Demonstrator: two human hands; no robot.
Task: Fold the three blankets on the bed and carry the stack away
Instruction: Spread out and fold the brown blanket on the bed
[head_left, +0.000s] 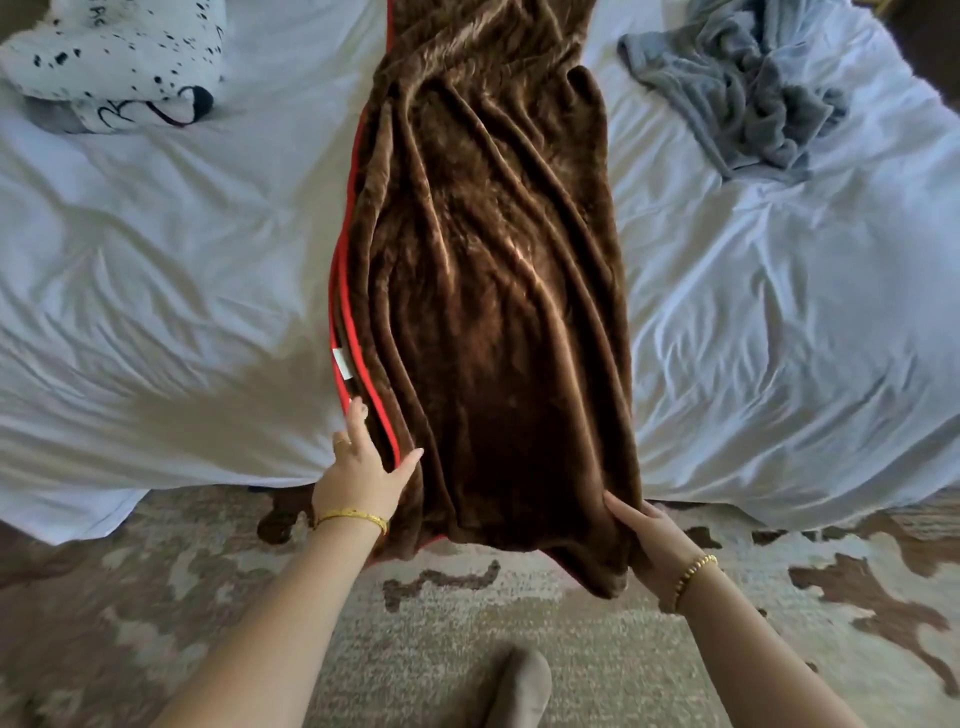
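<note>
On bed (156, 234), brown blanket (488, 291) in hands.

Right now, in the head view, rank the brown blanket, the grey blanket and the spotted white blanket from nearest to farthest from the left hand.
1. Brown blanket: mid-bed, touched by the left hand at its red edge.
2. Spotted white blanket: far left corner.
3. Grey blanket: far right, crumpled.

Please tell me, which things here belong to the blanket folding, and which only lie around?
For the job:
brown blanket
grey blanket
spotted blanket
left hand
right hand

Just lying about:
white sheet
rug
</note>
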